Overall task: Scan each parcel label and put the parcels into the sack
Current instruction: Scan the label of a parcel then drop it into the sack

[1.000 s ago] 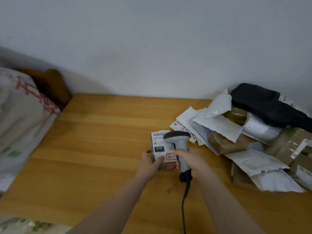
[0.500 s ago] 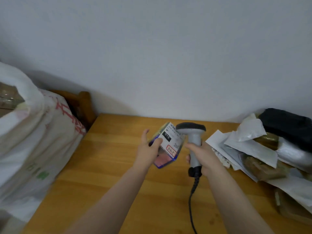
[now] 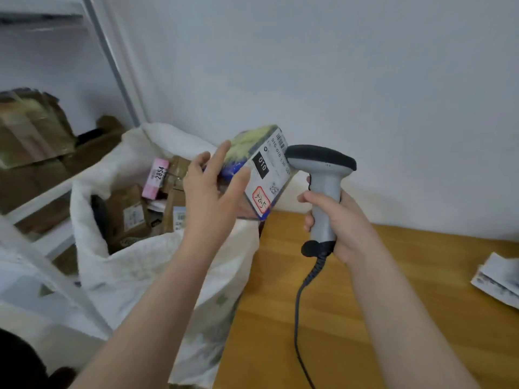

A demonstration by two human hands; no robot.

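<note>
**Head view: parcel held beside the scanner, over the sack's rim**

Head view. At the centre of the frame the left hand (image 3: 209, 189) held a small parcel (image 3: 238, 161) in the air. Its grip was closed on the parcel, with the thumb laid across the near face and the fingers reaching up the far side. The parcel was tilted, and its white label (image 3: 271, 175) was turned toward the camera. The label carried a black patch reading "010" and a red-bordered sticker at its lower end. The parcel hung over the right rim of the sack (image 3: 134, 265), where that rim met the left edge of the tabletop (image 3: 407, 290).

Right of centre, the right hand (image 3: 339, 223) had its grip wrapped round the handle of a grey scanner (image 3: 323, 178), which stood upright. The scanner's dark head lay just beside the parcel's upper right corner; whether the two touched could not be told. A black cable (image 3: 302, 290) dropped from the handle toward the bottom of the frame.

The white sack stood open at the left. Inside it lay cardboard boxes (image 3: 126, 214) and a pink-labelled packet (image 3: 157, 178). At the upper left, a shelf (image 3: 42, 200) held more brown boxes. At the right edge, a white packet (image 3: 500, 279) lay on the tabletop.
</note>
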